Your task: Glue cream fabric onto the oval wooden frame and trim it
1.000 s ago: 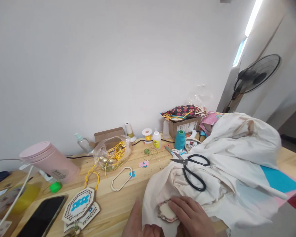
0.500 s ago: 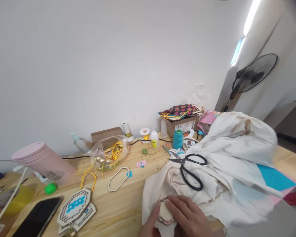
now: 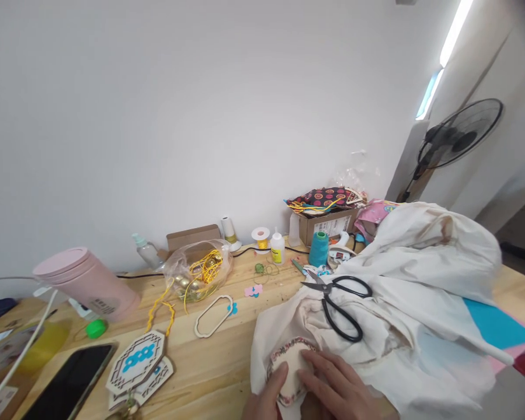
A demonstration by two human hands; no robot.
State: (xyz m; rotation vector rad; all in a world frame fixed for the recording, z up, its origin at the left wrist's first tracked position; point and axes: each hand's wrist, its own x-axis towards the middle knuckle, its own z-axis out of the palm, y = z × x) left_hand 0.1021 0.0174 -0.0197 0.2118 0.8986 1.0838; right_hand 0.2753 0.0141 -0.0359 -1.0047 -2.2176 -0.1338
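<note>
A small rounded piece (image 3: 292, 364) with a patterned fabric edge and a pale flat middle lies over the white cloth (image 3: 411, 326) at the bottom. My left hand (image 3: 269, 396) grips its lower left side, thumb on the pale face. The fingers of my right hand (image 3: 339, 385) rest close together on its right side; what is beneath them is hidden. Black-handled scissors (image 3: 326, 287) lie on the cloth just above, blades apart.
On the table (image 3: 219, 367) are a thin wooden frame (image 3: 198, 324), an octagonal ornament (image 3: 137, 361), a phone (image 3: 72, 379) and a pink cup (image 3: 91, 286). Behind stand a glue bottle (image 3: 277, 249), teal thread (image 3: 318, 249) and a cardboard box (image 3: 328, 227).
The rounded piece has risen a little and shows more of its face and patterned edge. My hands have shifted slightly around it. The whole view has moved a little.
</note>
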